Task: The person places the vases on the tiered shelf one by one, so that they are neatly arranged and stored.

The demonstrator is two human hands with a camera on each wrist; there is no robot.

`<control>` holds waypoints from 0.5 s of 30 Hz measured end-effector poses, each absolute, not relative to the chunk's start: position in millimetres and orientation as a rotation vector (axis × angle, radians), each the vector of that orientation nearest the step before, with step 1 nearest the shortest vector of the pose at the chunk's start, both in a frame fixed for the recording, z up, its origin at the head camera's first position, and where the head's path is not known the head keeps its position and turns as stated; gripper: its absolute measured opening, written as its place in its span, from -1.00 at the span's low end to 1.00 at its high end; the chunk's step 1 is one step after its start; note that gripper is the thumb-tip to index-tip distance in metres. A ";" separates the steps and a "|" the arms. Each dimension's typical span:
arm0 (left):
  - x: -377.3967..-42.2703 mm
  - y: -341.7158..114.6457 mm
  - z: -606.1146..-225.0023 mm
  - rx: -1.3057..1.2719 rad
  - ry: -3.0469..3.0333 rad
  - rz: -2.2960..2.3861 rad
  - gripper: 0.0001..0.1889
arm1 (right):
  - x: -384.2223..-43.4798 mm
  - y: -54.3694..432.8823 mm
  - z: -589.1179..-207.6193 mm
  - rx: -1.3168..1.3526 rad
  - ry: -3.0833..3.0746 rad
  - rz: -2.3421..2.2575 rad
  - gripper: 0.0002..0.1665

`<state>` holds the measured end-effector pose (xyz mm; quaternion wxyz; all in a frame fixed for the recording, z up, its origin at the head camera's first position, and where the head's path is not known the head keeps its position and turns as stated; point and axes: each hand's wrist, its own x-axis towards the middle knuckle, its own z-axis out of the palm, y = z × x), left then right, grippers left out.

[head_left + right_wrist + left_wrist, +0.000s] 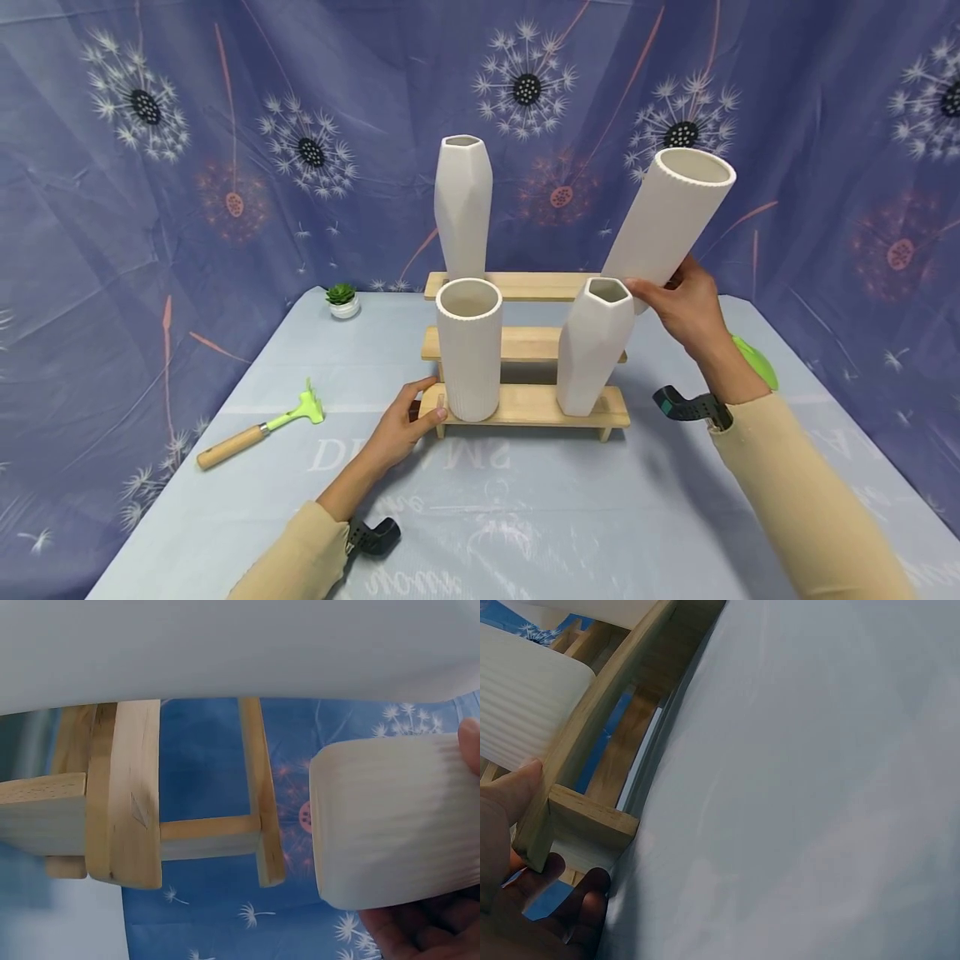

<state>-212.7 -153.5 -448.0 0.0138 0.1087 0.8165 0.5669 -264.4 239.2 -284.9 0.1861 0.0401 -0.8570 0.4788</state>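
A three-tier wooden stand (528, 404) stands mid-table. My left hand (401, 429) grips the left end of its lowest tier; in the left wrist view the thumb lies on top of the wooden board (592, 712) and the fingers curl below. My right hand (690, 307) holds a white ribbed cylindrical vase (667, 217) near its base, tilted with the mouth toward the upper right. This vase (397, 821) is raised beside the stand's right end in the right wrist view. Another ribbed vase (470, 358) and a leaning faceted vase (592, 354) are on the lowest tier.
A tall faceted vase (462, 208) stands on the top tier at left. Farther left are a small potted succulent (342, 302) and a green hand rake with a wooden handle (232, 447). A bright green object (756, 364) shows partly behind my right forearm. Patterned blue cloth (360, 75) hangs around the table.
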 end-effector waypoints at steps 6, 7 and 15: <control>-212.0 -153.4 -446.2 0.321 2.527 1.764 -0.36 | -274.3 233.7 -283.4 0.164 -2.460 1.340 -0.09; -211.9 -153.4 -446.0 0.326 2.528 1.763 -0.37 | -276.1 232.7 -282.9 0.174 -2.463 1.344 -0.08; -211.5 -152.7 -446.2 0.339 2.536 1.769 -0.38 | -290.3 227.2 -281.9 0.264 -2.465 1.400 -0.13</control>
